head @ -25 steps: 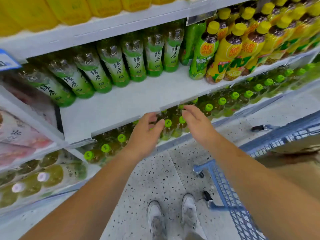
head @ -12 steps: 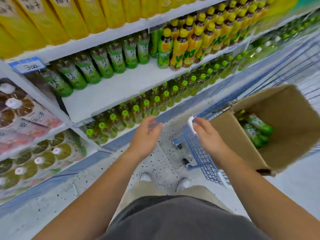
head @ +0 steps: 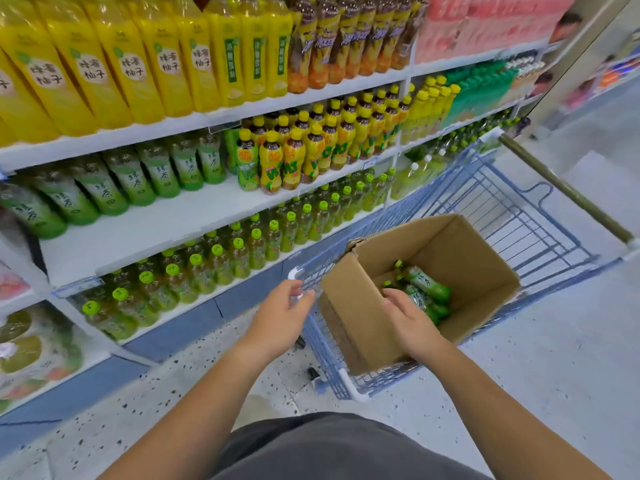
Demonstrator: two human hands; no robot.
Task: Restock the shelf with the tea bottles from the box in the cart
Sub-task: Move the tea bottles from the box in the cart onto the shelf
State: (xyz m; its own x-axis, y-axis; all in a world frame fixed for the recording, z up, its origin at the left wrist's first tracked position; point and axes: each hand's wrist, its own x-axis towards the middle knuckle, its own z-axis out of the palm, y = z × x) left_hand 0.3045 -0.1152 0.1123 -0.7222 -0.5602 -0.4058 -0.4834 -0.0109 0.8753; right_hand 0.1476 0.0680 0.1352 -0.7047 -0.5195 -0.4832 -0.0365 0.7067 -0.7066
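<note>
An open cardboard box (head: 349, 320) sits in the blue wire cart (head: 512, 216). Inside it lie a few green-labelled tea bottles (head: 427, 289). My right hand (head: 410, 323) is over the box's near edge, fingers apart, reaching into it just short of the bottles and holding nothing. My left hand (head: 280, 320) hovers open beside the cart's front corner, left of the box. On the white middle shelf (head: 156, 226), a row of matching green tea bottles (head: 135, 181) stands at the back, with bare shelf in front of them.
Yellow juice bottles (head: 138, 64) fill the top shelf. Yellow-capped bottles (head: 311, 150) stand right of the green tea. Small green-capped bottles (head: 221, 258) crowd the lower shelf. The cart's handle (head: 568, 192) is at the far right. Speckled floor lies under my arms.
Both hands have moved right and away from the shelf. My right hand now reaches into the box; my left hand has come up beside the cart's corner. The view turned toward the cart.
</note>
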